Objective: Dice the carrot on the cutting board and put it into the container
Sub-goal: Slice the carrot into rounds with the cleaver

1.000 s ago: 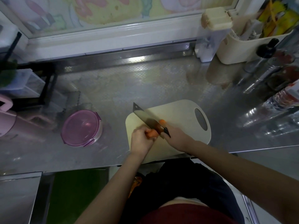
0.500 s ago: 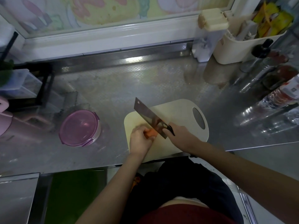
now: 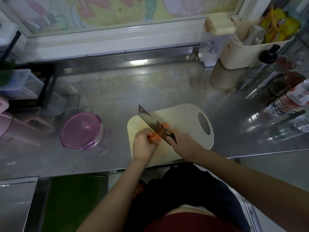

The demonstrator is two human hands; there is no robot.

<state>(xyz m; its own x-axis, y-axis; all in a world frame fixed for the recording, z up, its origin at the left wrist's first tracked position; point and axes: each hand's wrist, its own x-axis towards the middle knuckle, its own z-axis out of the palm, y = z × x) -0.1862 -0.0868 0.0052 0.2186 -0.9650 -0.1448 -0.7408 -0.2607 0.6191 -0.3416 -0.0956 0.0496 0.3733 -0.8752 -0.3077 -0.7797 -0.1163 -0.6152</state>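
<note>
An orange carrot lies on the cream cutting board near the counter's front edge. My left hand grips the carrot's left part, fingers curled over it. My right hand holds the dark handle of a cleaver; its wide blade stands across the carrot, with a bit of orange showing beyond it. A round container with a closed purple lid sits on the counter to the left of the board.
The steel counter runs back to a window sill. Bottles and a cream caddy crowd the right side. A black rack with clear boxes and a pink item stand at the left.
The cleaver's blade rose half a second ago and now stands lower across the carrot, a little further left. My left hand stays on the carrot.
</note>
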